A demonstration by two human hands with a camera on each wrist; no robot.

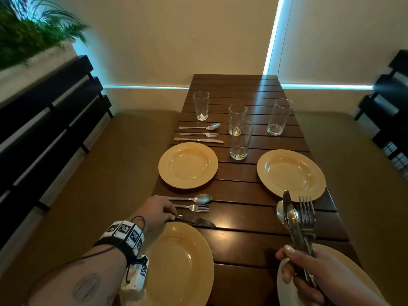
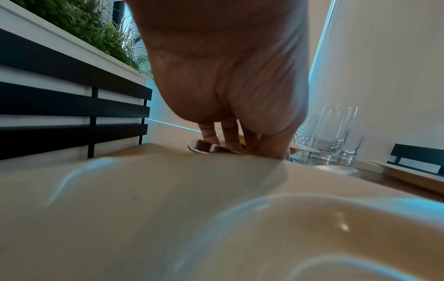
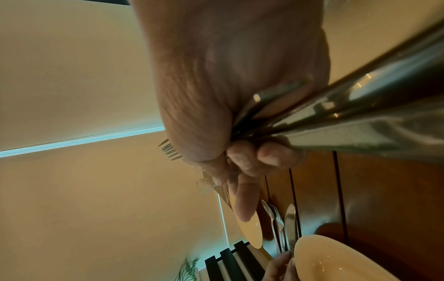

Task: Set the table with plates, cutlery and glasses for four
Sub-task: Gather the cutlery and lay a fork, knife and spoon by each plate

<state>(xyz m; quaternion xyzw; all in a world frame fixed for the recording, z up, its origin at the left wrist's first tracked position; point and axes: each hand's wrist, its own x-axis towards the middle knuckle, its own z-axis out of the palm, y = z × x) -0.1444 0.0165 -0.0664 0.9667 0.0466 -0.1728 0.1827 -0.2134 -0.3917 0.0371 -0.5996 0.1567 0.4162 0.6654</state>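
Slatted wooden table (image 1: 254,188), four yellow plates laid. Left hand (image 1: 155,212) pinches a knife (image 1: 196,221) handle beside the spoon (image 1: 194,198) and fork (image 1: 194,208). Right hand (image 1: 313,274) grips a cutlery bundle (image 1: 297,226) upright.

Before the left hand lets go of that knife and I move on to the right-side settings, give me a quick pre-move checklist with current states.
1. Knife lying on the table beside the near left plate: ok.
2. Left hand off the knife: not ok, fingers at its handle.
3. Spoon and fork laid parallel: ok.
4. Right hand grips the cutlery bundle: ok.
5. Cutlery by the far right plate: not ok, none.
6. Four glasses, one per setting: not ok, two clustered mid-table.
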